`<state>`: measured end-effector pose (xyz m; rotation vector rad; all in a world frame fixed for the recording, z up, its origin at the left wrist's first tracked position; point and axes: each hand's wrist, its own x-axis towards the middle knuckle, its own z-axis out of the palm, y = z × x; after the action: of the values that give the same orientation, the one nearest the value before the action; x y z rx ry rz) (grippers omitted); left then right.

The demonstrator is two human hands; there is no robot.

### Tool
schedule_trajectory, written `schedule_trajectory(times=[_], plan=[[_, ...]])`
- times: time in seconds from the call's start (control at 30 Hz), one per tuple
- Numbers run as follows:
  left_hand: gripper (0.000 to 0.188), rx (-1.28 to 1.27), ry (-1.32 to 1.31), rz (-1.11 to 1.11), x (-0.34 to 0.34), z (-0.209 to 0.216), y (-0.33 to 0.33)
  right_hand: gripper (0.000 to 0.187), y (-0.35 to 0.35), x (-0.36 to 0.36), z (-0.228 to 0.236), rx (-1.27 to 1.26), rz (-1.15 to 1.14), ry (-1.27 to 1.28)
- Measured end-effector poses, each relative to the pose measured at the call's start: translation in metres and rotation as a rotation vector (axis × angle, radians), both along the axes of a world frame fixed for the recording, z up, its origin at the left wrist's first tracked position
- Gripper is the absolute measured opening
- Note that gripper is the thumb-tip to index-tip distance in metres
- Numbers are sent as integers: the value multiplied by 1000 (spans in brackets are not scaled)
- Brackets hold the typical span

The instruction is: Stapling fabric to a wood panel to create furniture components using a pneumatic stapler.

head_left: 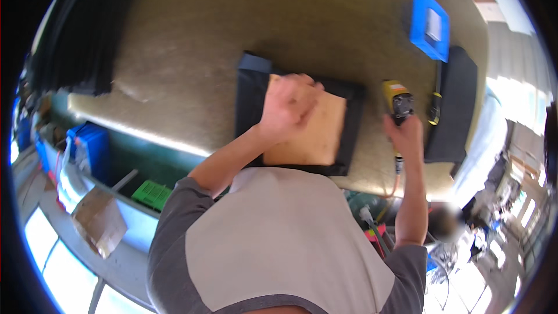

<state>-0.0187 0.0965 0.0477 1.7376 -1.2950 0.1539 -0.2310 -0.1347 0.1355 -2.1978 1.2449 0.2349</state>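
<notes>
Right hand (407, 136): we find it wrapped around a yellow-and-black tool (397, 88), whose head points toward the far edge of the table (192, 40).
Wooden board (319, 136): near the middle of the near edge, its slightly longer axis running near to far.
Black sheet (355, 122): beneath the board, margins showing; we judge the work part-done.
Left hand (289, 107): blurred above the board, fingers partly curled; we cannot tell its grip.

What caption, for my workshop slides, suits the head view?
Left hand over wooden board on black material, right hand gripping yellow-black tool.
</notes>
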Motion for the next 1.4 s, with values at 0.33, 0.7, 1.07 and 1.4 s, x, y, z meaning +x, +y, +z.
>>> schedule_trajectory(times=[0.33,0.7,1.07,1.4], plan=[[31,184,338,383,82,-25,57,41,90,162,-77,-231,725,-376],[30,61,-67,466,46,-33,73,17,120,249,-91,-17,848,-451],[29,229,-162,195,38,-35,73,11,137,218,-83,-414,929,-531],[42,-32,185,90,53,-25,91,28,189,178,-90,-706,889,-419]])
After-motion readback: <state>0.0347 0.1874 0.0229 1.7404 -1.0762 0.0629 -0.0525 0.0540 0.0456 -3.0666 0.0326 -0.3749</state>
